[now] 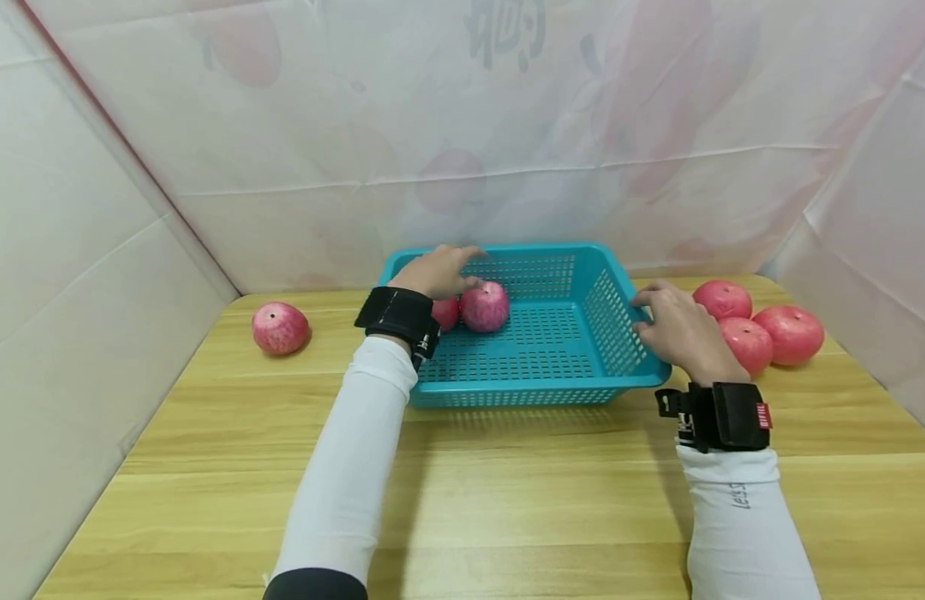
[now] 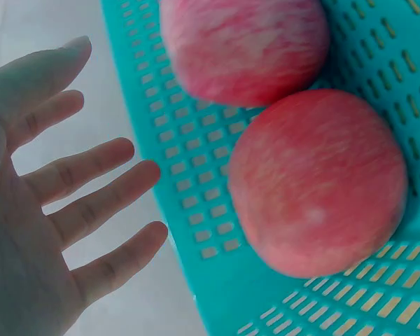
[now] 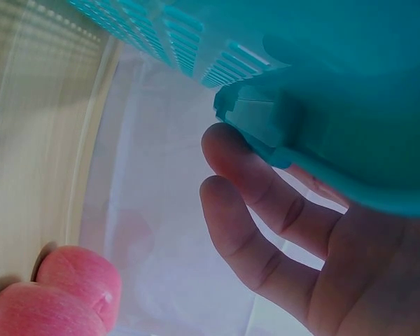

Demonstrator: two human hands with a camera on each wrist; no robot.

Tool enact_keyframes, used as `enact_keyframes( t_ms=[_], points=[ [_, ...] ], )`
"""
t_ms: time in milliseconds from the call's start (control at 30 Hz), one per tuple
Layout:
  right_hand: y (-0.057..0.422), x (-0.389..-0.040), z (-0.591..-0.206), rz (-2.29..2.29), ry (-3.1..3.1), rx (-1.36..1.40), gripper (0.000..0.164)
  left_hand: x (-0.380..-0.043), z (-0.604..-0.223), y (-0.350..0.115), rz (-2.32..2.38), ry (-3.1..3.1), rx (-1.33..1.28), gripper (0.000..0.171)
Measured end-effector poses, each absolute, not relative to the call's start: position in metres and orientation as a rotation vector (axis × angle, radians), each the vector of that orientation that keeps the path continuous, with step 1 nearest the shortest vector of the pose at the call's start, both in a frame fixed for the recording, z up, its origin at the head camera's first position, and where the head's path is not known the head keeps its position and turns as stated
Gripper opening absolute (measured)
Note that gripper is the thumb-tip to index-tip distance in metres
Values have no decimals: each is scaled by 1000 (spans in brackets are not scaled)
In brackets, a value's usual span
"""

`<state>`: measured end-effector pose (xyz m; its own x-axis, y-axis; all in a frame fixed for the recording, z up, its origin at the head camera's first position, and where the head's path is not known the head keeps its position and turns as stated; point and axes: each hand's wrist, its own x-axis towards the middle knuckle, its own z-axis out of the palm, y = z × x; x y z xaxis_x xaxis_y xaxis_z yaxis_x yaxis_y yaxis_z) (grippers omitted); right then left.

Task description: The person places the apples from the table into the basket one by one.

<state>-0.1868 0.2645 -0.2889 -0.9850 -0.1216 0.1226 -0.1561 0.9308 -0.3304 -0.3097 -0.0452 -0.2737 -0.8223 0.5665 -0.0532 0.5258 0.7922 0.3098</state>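
A blue-green plastic basket with slotted walls stands on the table. Two red apples, one streaked and one plainer, lie side by side at its left end. Over that end hovers my left hand, fingers spread and holding nothing. In the left wrist view the plainer apple is apart from the fingertips, which overlap the basket's edge. My right hand grips the basket's right rim, and the right wrist view shows bent fingers under the rim's lip.
A single apple sits on the wooden table left of the basket. To the right, beside my right hand, three apples cluster together. Pale printed sheeting walls off the back and both sides.
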Motion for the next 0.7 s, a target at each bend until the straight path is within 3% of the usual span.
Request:
enact_keyframes(
  t_ms=[700],
  points=[
    [261, -187, -289, 541, -2999, 210, 37, -309, -262, -80, 550, 2857, 864, 58]
  ],
)
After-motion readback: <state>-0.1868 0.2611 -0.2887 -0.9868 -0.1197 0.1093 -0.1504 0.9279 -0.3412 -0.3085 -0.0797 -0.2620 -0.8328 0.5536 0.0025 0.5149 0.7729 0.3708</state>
